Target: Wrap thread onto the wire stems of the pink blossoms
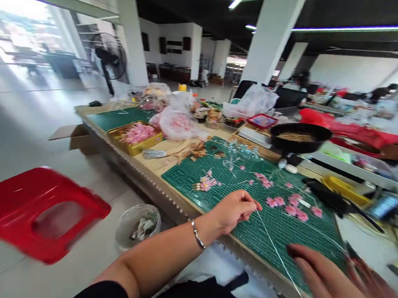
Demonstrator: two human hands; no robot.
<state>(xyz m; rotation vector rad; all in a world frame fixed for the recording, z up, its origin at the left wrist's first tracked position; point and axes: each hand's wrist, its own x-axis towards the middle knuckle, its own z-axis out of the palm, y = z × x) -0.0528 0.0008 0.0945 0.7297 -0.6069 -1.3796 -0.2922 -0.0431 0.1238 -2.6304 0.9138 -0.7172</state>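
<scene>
My left hand (236, 212) is closed in a pinch over the near edge of the green cutting mat (230, 196). Between its fingertips runs a thin white thread or wire (275, 249), slanting down toward the lower right. Partly blurred, my right hand (333, 276) is at the lower right with fingers stretched out, apart from the strand. Beside it, a dark-tipped tool (352, 252), perhaps scissors, is smeared by motion. Loose pink flowers (293, 208) lie on the mat. Farther left is a pink flower cluster (207, 182) with a gold comb (197, 186).
A gold tray (135, 147) of pink pieces and a clear plastic bag (178, 123) stand at the back left. A black bowl (301, 137) stands at the back right. Below the table edge are a waste bin (123, 227) and a red stool (23, 201).
</scene>
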